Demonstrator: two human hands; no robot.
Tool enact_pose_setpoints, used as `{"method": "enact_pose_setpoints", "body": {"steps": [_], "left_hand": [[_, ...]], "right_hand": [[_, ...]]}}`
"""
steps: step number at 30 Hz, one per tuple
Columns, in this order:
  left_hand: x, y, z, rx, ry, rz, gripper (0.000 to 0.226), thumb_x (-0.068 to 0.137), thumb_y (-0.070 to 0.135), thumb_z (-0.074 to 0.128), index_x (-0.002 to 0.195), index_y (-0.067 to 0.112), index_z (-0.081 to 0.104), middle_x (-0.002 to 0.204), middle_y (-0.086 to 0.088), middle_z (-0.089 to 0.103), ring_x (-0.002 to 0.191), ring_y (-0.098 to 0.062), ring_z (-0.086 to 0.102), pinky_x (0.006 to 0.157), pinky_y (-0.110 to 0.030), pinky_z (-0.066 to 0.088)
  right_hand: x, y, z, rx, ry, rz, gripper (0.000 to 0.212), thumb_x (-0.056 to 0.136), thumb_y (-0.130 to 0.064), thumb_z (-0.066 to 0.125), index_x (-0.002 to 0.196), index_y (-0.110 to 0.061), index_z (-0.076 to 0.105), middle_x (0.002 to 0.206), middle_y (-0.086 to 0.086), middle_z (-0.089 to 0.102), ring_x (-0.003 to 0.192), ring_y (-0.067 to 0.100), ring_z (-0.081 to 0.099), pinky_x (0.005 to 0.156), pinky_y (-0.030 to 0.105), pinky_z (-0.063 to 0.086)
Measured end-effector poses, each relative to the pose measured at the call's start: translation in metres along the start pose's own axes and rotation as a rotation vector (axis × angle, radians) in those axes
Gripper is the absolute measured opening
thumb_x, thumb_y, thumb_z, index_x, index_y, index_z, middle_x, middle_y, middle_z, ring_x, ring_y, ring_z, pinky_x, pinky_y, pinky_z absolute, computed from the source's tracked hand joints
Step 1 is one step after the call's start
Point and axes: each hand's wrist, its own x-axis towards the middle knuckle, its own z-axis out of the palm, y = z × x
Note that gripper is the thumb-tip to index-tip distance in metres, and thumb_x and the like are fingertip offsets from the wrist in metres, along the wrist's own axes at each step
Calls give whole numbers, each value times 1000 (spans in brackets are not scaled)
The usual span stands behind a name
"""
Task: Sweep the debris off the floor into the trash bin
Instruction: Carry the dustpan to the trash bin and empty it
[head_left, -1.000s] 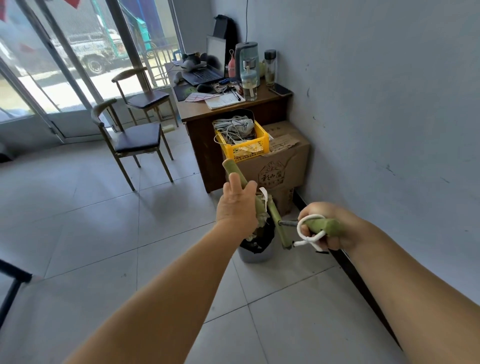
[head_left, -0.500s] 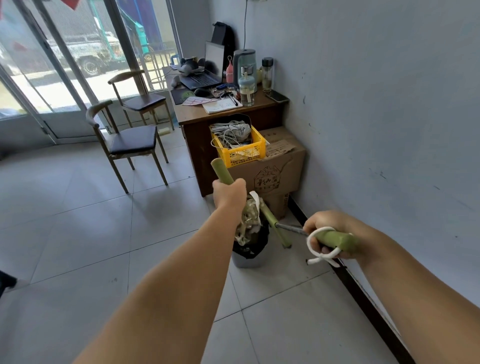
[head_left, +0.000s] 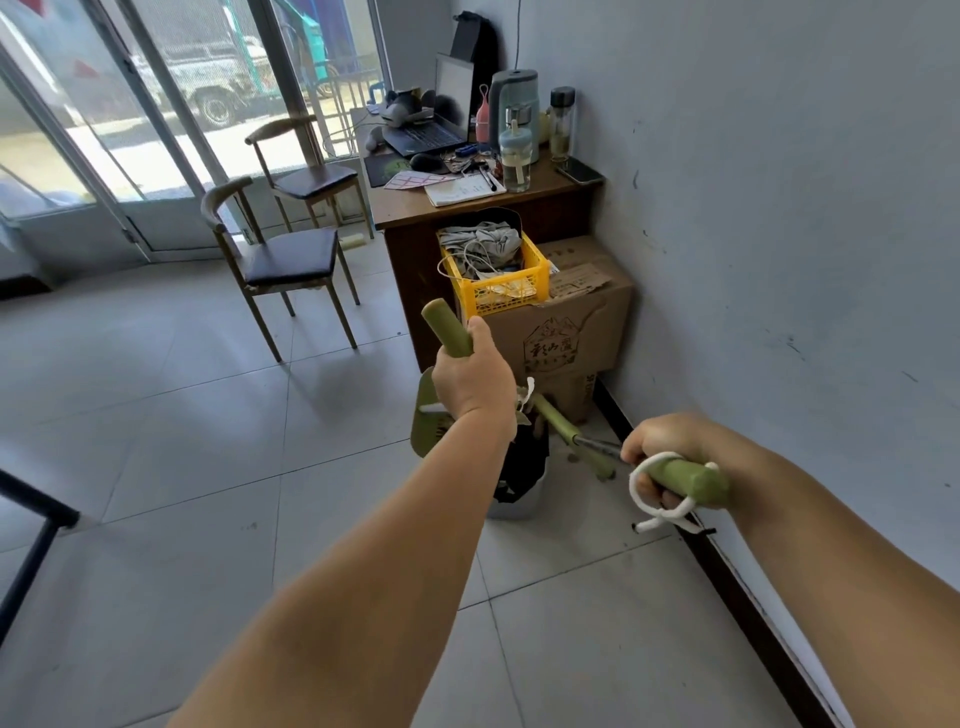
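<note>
Left hand (head_left: 470, 382) wrapped around the green dustpan handle (head_left: 445, 328), pan (head_left: 428, 423) tilted over the trash bin (head_left: 519, 486). Right hand (head_left: 662, 457) fisted on the broom handle (head_left: 685, 480), just right of the bin. Both tools look light, rigid plastic; best gripped high on the handles. Bin's liner seems soft, bin likely tippable.
</note>
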Motion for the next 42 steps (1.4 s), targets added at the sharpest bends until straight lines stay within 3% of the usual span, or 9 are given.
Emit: {"method": "enact_pose_setpoints", "body": {"steps": [5,10,17,23,27,31,34,39,42], "left_hand": [[-13,-6,-4,19,5,21,28,92,44,60,74,23,56,69,-2,56,71,-20,58,85,-47,57],[-24,-30,-23,60,-32,35,26,87,42,62,68,24,58,58,2,51,66,-23,53,83,-55,56],[-29,-39,-33,55,-64,50,24,82,42,63,65,27,57,56,3,50,63,-21,50,84,-60,53],[-26,-40,-40,71,-55,55,23,81,44,63,65,29,57,63,0,52,72,-26,52,89,-63,53],[-24,-37,-44,75,-63,61,24,83,43,63,66,27,58,63,0,52,71,-26,53,89,-62,54],[-23,-36,-45,65,-72,60,25,86,40,63,66,25,59,58,3,53,68,-24,56,85,-61,56],[-20,-36,-46,62,-59,65,25,89,40,62,68,25,60,61,3,54,68,-21,58,85,-57,57],[-17,-37,-49,90,-77,93,27,93,37,60,70,23,59,62,3,55,64,-15,56,82,-45,59],[-17,-39,-52,71,-108,82,27,94,34,61,70,21,58,61,1,53,62,-16,55,76,-42,57]], "right_hand": [[-1,0,10,-184,-19,14,19,94,-8,46,78,-1,50,31,6,51,24,16,49,35,14,40],[-1,8,12,-631,24,-62,28,91,-13,50,63,-9,54,65,4,55,63,21,52,56,24,39],[-4,14,1,-587,58,-60,27,90,-9,53,63,-4,57,61,9,59,51,20,54,53,24,43],[-10,16,19,-1073,66,-68,30,91,-8,44,62,-11,41,61,5,34,51,16,28,48,25,25],[-20,11,21,-1233,78,-63,25,93,-9,40,69,-12,45,68,4,38,54,14,32,50,23,28],[-36,7,2,-1226,105,-28,29,91,-9,45,61,-12,45,73,5,55,53,14,40,49,21,33],[-45,9,-6,-1194,146,-2,30,92,-11,47,62,-14,45,63,0,48,50,11,41,43,15,34],[-23,18,11,-952,185,-8,21,95,-11,47,73,-12,49,69,0,41,70,16,46,61,22,39],[-3,20,27,-724,174,-57,12,91,-11,53,79,-11,56,75,5,55,59,14,43,55,23,36]]}}
